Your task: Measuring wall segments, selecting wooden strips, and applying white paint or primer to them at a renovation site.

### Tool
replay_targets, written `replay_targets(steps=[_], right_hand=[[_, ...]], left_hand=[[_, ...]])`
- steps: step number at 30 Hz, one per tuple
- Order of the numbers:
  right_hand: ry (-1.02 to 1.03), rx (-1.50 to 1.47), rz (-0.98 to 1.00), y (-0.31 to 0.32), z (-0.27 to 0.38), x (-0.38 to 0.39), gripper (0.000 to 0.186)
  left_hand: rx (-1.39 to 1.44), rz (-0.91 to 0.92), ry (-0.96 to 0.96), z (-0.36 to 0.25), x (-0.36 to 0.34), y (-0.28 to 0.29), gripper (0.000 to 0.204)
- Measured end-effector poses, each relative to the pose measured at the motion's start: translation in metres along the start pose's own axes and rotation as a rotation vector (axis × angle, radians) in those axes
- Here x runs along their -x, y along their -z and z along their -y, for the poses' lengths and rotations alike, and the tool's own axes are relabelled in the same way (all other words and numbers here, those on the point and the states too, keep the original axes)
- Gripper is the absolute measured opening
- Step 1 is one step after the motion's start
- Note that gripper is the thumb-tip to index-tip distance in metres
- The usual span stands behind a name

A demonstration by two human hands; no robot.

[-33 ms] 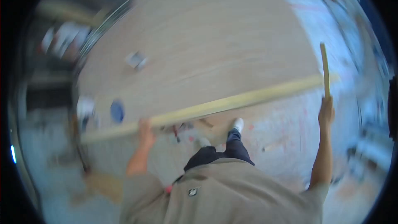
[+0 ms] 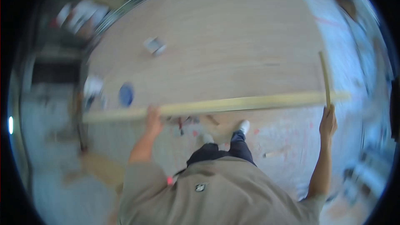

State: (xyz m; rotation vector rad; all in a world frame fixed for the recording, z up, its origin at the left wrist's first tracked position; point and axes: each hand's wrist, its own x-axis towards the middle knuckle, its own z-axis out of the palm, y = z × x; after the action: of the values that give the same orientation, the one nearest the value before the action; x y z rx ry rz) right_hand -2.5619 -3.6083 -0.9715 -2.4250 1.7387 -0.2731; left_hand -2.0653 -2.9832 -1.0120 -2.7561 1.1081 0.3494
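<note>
A long, pale yellow wooden batten [image 2: 246,103] stretches crosswise in front of me, almost level in the picture, along the near side of a big plywood sheet. Toward its left part, my left hand [image 2: 153,121] is closed on the batten, though motion blurs the fingers. Off to the right, my right hand [image 2: 328,121] grips a short, narrow wooden strip [image 2: 324,73] by its lower end. The strip points away from me and crosses the batten's right part in the picture. Whether the two pieces touch, I cannot tell.
The broad plywood sheet [image 2: 233,41] carries a small box [image 2: 155,46], a blue round thing [image 2: 126,94] and a white container [image 2: 92,86]. Small tools, one red and black [image 2: 181,126], lie near my feet. A loose wood piece [image 2: 275,153] rests on the floor to the right.
The view has turned, so the batten now lies nearly level instead of rising to the right. My right hand and its strip sit slightly lower; both hands keep their hold.
</note>
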Motion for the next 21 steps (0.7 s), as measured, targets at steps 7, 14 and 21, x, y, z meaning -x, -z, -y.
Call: replay_targets(steps=[7, 14, 21], right_hand=[[0.818, 0.055, 0.301, -0.063, 0.267, -0.003, 0.046], [0.971, 0.011, -0.077, -0.096, 0.348, 0.068, 0.054], [1.194, -0.089, 0.327, -0.095, 0.419, 0.240, 0.066]], left_hand=[[0.026, 0.275, 0.279, -0.017, 0.004, 0.033, 0.095], [0.192, 0.187, 0.273, -0.011, 0.017, 0.041, 0.077], [0.202, -0.079, -0.037, 0.041, 0.007, 0.004, 0.064]])
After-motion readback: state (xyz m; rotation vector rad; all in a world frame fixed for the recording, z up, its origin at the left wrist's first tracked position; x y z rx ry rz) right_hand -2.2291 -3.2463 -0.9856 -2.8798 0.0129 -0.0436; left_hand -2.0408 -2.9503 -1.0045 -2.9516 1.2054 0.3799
